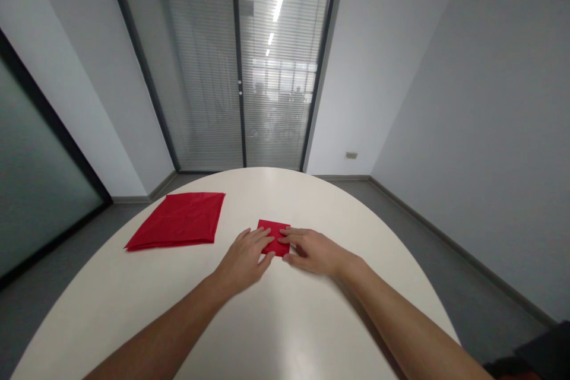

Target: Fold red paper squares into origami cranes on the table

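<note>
A small, tightly folded red cloth (272, 229) lies on the white round table (276, 326), near its middle. My left hand (244, 260) rests flat on the cloth's left side, fingers stretched out and pressing down. From the right, my right hand (312, 251) lies with its fingers extended onto the cloth's right edge. Both hands cover the near part of the cloth. A larger folded red cloth (179, 219) lies flat on the table to the far left, apart from both hands.
The table's curved far edge (267, 170) faces glass doors with blinds (240, 71). Grey floor surrounds the table on both sides. A grey wall runs along the right.
</note>
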A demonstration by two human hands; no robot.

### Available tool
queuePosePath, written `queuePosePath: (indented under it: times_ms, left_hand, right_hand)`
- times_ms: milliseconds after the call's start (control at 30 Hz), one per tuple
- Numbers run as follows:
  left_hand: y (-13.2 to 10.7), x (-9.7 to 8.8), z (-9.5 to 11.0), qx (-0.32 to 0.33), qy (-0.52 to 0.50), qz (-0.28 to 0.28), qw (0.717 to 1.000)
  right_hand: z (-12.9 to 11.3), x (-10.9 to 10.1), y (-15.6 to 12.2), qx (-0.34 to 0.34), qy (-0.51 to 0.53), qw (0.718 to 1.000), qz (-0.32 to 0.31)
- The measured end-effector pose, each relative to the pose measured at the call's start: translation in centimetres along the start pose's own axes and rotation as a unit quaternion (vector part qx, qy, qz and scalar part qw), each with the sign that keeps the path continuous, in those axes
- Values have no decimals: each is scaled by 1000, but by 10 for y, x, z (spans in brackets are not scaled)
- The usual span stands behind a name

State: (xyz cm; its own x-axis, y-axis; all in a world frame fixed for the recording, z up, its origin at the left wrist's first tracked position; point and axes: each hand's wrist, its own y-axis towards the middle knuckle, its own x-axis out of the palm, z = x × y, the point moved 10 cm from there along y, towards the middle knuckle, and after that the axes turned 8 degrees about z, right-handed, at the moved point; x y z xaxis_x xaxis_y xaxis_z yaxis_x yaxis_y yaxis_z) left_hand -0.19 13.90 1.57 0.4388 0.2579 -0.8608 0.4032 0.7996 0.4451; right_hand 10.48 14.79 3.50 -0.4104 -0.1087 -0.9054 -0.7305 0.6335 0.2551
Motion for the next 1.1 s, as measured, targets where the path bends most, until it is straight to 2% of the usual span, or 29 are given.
queuePosePath:
  times_ms: [433, 833, 1100]
  left_hand:
    - [2, -5, 1, 11, -19, 43, 999]
    - [5, -11, -6, -56, -9, 30, 998]
    - [7, -16, -6, -66, 19, 49, 996]
  right_hand:
    - [5, -4, 4, 26, -34, 999, 31]
    - [10, -8, 5, 57, -50, 995, 59]
    - [23, -3, 8, 100, -47, 986, 125]
